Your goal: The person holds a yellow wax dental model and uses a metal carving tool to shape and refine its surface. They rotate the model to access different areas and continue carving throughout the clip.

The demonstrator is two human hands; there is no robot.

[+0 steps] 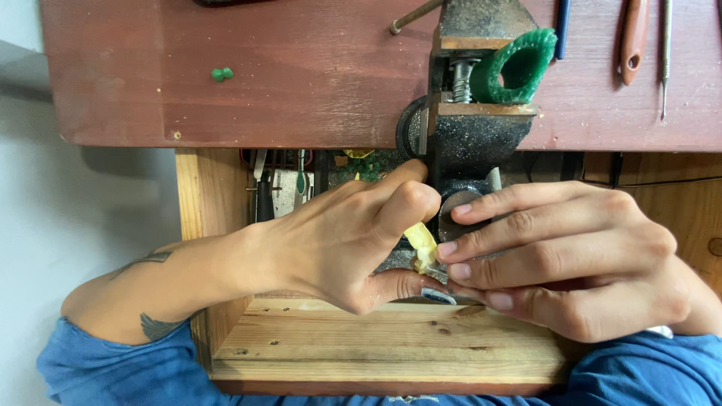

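Note:
My left hand [361, 237] and my right hand [571, 259] meet in front of a dark metal bench vise [474, 135]. Between their fingertips is a small pale yellow piece [421, 242]. The thumb and forefinger of my left hand pinch it. My right fingers lie flat against it from the right, beside the vise's round handle end [460, 201]. A small dark flat object [438, 296] shows under my left thumb. A green ring-shaped wax piece [515, 69] rests on top of the vise.
The vise is fixed to a reddish-brown workbench top [301, 75]. Two small green beads [222, 74] lie on it. Hand tools [635, 37] lie at the top right. Below is an open wooden drawer [391, 346] and a compartment holding tools [282, 188].

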